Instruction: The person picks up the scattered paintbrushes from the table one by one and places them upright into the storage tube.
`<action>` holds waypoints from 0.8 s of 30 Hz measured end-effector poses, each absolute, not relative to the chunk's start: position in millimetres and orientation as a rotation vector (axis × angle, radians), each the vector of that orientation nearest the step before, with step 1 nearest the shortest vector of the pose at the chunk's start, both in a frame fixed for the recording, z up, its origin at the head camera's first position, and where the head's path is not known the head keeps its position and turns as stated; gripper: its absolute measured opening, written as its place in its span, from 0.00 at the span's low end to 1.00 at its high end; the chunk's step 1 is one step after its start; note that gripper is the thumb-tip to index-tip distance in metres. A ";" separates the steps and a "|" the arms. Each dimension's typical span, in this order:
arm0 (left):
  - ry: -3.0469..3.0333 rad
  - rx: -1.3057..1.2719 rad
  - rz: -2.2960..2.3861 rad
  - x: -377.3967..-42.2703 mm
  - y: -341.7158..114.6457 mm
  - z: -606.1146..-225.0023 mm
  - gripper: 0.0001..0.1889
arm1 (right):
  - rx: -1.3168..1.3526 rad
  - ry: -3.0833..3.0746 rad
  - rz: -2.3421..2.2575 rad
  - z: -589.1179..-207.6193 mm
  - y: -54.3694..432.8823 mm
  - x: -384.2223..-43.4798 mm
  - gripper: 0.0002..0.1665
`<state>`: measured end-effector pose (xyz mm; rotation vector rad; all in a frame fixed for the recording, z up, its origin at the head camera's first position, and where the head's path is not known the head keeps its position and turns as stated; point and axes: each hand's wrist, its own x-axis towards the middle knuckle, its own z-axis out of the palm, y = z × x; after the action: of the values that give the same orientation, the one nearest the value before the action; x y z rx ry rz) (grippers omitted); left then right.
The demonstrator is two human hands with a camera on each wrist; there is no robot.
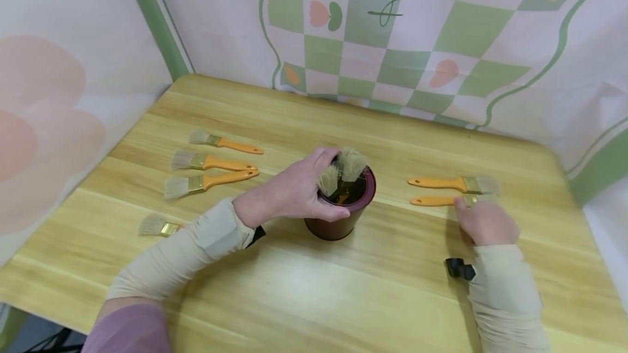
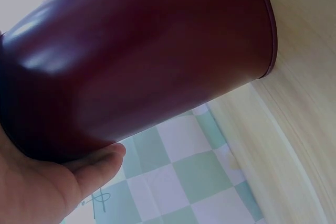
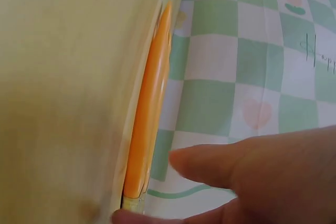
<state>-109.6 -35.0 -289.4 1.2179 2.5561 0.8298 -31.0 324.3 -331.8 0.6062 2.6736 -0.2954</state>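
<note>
A dark red bucket point(image 1: 333, 229) stands on the table, holding paintbrushes point(image 1: 352, 164) with their bristles up. My left hand point(image 1: 296, 187) grips its rim from the left; in the left wrist view the bucket wall point(image 2: 157, 51) fills much of the picture. At the right, my right hand point(image 1: 490, 223) is at the ferrule of a paintbrush point(image 1: 432, 201) with an orange handle point(image 3: 147, 114). In the right wrist view, thumb and finger are apart, one fingertip by the ferrule. Just behind lies a second paintbrush point(image 1: 436, 183), bristles pointing right.
Several more paintbrushes point(image 1: 228, 178) lie on the left of the wooden table point(image 1: 314, 293), bristles pointing left. One of them point(image 1: 154, 226) is partly hidden by the left forearm. A checkered cloth point(image 1: 368, 59) hangs behind the table's far edge.
</note>
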 end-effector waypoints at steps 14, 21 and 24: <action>2.550 1.211 0.852 -109.1 -37.2 -289.8 0.56 | 0.571 2.634 -0.298 -330.7 329.7 -37.6 0.42; 2.542 1.185 0.849 -109.2 -37.0 -291.1 0.56 | 0.659 2.568 -0.356 -330.3 334.2 -44.7 0.47; 2.533 1.184 0.853 -109.0 -36.2 -291.0 0.56 | 0.682 2.537 -0.354 -331.4 335.3 -50.9 0.49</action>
<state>-109.0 -36.2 -291.0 1.1842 2.5329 0.8531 -50.9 335.3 -331.4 0.6819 2.5372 -0.3544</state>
